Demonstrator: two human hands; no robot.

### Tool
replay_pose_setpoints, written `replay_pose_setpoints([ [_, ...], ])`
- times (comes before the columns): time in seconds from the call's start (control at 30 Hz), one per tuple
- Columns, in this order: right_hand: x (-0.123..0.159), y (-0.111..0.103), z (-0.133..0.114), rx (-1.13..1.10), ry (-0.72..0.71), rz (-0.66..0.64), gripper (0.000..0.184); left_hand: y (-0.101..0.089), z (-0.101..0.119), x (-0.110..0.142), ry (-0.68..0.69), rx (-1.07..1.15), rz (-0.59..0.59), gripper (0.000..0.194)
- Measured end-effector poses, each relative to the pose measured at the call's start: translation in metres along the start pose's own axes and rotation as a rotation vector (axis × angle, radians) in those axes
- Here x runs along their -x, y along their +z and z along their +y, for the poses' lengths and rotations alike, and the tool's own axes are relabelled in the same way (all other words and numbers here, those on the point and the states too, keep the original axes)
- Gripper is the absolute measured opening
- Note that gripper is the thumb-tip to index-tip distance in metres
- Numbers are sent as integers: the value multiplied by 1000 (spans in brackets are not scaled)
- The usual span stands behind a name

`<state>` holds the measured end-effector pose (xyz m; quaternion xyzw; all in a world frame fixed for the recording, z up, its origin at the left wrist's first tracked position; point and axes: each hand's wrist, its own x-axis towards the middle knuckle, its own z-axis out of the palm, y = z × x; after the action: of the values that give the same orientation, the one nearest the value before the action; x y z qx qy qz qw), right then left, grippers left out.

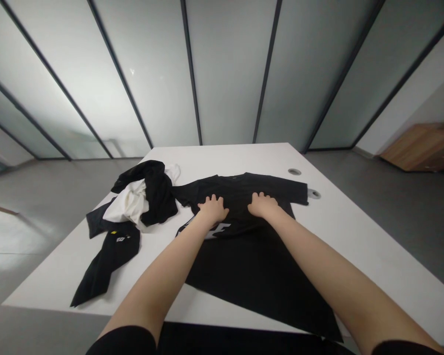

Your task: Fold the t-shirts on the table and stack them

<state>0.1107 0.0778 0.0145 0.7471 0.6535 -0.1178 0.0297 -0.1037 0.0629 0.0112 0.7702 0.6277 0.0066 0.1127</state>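
Note:
A black T-shirt [251,261] with a white print lies spread on the white table, its collar toward the far side and its hem near the front edge. My left hand [212,209] rests on the chest of the shirt, just above the print, fingers apart. To its right, my right hand [263,204] lies on the upper part of the same shirt, its fingers somewhat bent but spread. Neither hand grips the cloth, as far as shows. My left forearm covers part of the print.
A heap of black clothes [159,192] with a white garment [128,202] sits at the table's left, a dark sleeve hanging toward the front. Two round grommets [294,171] are set in the table [355,256] at right. Frosted glass panels [229,74] stand behind; a wooden box-like piece [422,147] is far right.

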Motion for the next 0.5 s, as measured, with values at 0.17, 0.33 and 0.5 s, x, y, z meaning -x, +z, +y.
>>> replay_pose_setpoints([
  [0.17,-30,2,-20,-54,101,44,68,-15,25,-42,-178,101,-71,57],
  [0.33,-36,14,-14,-133,21,192,71,3,41,-56,-292,124,161,59],
  [0.5,-34,22,3,-320,-99,309,58,21,29,-42,-137,90,331,57],
])
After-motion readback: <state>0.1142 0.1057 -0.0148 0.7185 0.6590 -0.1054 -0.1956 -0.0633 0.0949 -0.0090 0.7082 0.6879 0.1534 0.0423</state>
